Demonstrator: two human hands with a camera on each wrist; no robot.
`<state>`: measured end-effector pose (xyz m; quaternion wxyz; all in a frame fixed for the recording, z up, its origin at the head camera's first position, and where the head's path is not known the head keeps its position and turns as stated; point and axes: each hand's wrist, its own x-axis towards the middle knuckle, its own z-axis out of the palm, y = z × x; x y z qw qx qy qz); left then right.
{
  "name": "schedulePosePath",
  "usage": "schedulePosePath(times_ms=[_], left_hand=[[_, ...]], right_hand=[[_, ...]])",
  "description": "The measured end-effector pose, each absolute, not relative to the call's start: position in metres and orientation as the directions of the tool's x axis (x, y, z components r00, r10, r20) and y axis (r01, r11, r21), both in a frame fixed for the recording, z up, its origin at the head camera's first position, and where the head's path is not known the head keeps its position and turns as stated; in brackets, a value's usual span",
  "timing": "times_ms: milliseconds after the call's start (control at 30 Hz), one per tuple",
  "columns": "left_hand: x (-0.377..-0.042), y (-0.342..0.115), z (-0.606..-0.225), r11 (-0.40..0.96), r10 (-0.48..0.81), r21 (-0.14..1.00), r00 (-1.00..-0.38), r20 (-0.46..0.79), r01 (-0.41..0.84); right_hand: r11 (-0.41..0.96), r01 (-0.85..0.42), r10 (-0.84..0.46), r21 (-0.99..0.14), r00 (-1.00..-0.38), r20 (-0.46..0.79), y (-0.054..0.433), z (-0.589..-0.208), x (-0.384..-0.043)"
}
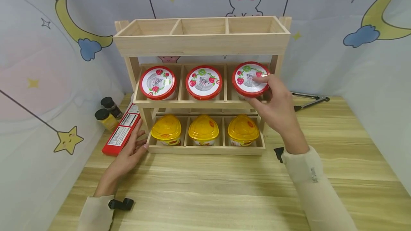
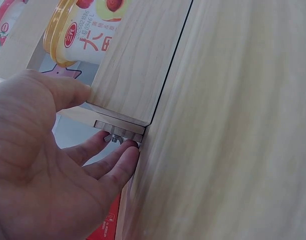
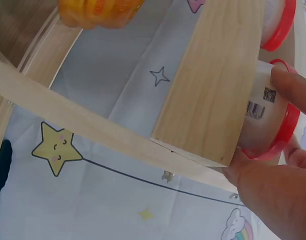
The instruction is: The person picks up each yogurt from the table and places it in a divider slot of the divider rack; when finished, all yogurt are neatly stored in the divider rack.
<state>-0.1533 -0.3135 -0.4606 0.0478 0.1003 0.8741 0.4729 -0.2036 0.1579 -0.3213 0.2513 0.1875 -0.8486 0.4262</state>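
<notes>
A three-tier wooden rack (image 1: 201, 46) stands on the table. My right hand (image 1: 280, 108) grips a tub with a red-rimmed strawberry lid (image 1: 245, 77) in the middle tier's right compartment. In the right wrist view, thumb and fingers are around this white tub (image 3: 263, 117), which leans in its compartment. Low on the left, my left hand (image 1: 128, 154) holds the rack's bottom corner. Its thumb is against the front board (image 2: 135, 65) and its fingers touch the side by a wing nut (image 2: 114, 138).
Two more red-lidded tubs (image 1: 157, 83) fill the middle tier. Yellow-lidded tubs (image 1: 203, 127) sit in the bottom tier. A red box (image 1: 123, 131) and two black-capped jars (image 1: 107, 117) lie left of the rack. Tongs (image 1: 309, 99) lie behind, to the right.
</notes>
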Motion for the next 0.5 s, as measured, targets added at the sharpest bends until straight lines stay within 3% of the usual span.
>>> schedulePosePath(times_ms=[500], left_hand=[[-0.1528, -0.3135, -0.4620, 0.549, 0.225, 0.825, -0.974, 0.011, 0.136]], right_hand=[[0.640, -0.512, -0.095, -0.572, -0.792, 0.603, 0.1560, -0.3285, -0.1983]])
